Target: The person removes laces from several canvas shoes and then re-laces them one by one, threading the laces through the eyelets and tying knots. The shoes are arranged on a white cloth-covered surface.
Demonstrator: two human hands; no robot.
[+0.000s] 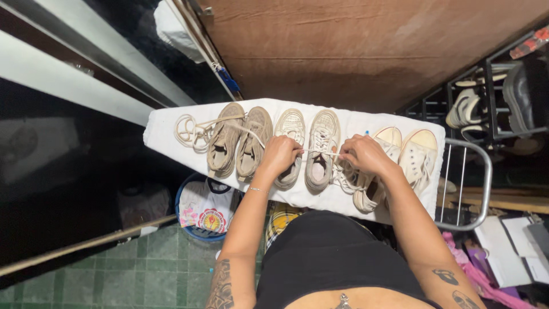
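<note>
- Head view, looking straight down: a white shoelace (321, 152) is pulled taut between both hands, right above the middle pair of shoes
- Left hand (280, 154) is closed narrow, fingers pinched on the lace's left end, resting over the left grey-white sneaker (290, 143)
- Right hand (366, 154) is pinched tight on the lace's other end, with a loose tangle of lace hanging beneath it
- Between the hands sits the right grey-white sneaker (321, 150), toe pointing away, the lace crossing its eyelets
- Just under the right hand, a cream canvas shoe (382, 149) is partly covered by the wrist; its mate (419, 155) lies beside it toward the board's right end
- Over on the left, a tan pair of shoes (240, 140) lies side by side, and a coiled bundle of laces (189, 131) rests next to them near the edge
- All of it sits on a white-covered ironing board (166, 137) running left to right
- Below the board, a blue basket (194, 229) with printed cloth stands on green floor tiles
- Far right, a dark shoe rack (486, 109) holds more shoes
</note>
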